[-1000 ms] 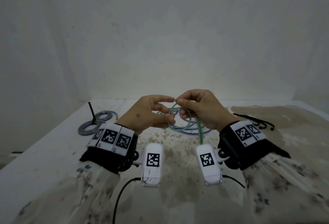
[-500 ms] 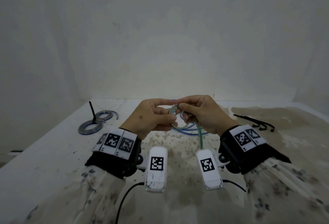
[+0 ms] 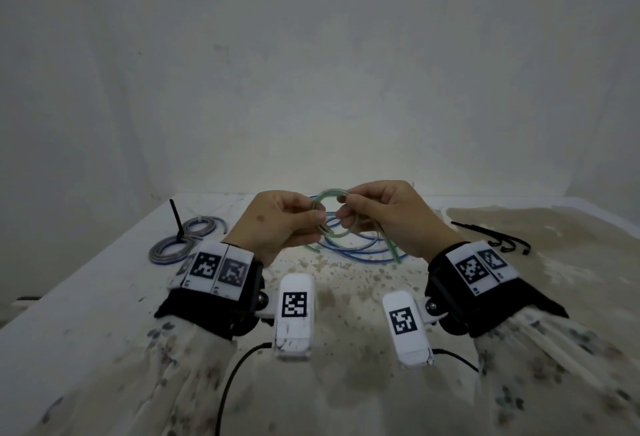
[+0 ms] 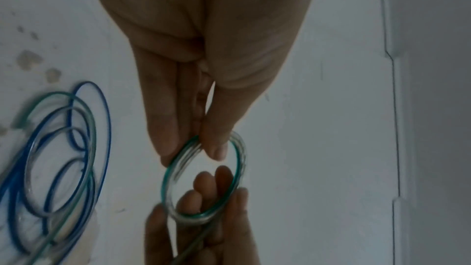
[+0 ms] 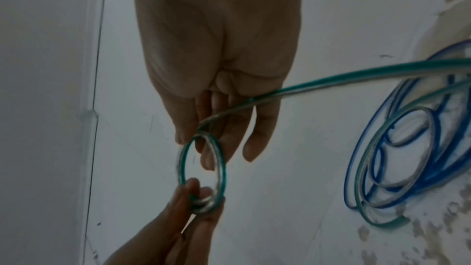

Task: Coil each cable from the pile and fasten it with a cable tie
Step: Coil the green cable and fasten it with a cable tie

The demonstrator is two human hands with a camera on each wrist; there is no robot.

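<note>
A small coil of green cable point(image 3: 327, 195) point(image 4: 203, 176) point(image 5: 202, 168) hangs in the air between both hands. My left hand point(image 3: 280, 221) point(image 4: 201, 148) pinches one side of the coil between thumb and fingers. My right hand point(image 3: 384, 214) point(image 5: 219, 144) pinches the opposite side, and the cable's loose tail point(image 5: 356, 76) runs across its fingers and down to the table. Under the hands lies a pile of loose blue cable point(image 3: 360, 248) point(image 4: 63, 148) point(image 5: 397, 158) with more green strands in it. Black cable ties point(image 3: 491, 240) lie to the right.
Two coiled grey-blue cables point(image 3: 187, 238) lie at the far left with a black cable tie point(image 3: 176, 217) sticking up from them. The white table point(image 3: 86, 297) is stained brown on its right half. A wall stands close behind it.
Both hands have risen a little and moved apart, and the green coil now stands higher between them. The head view has shifted slightly.
</note>
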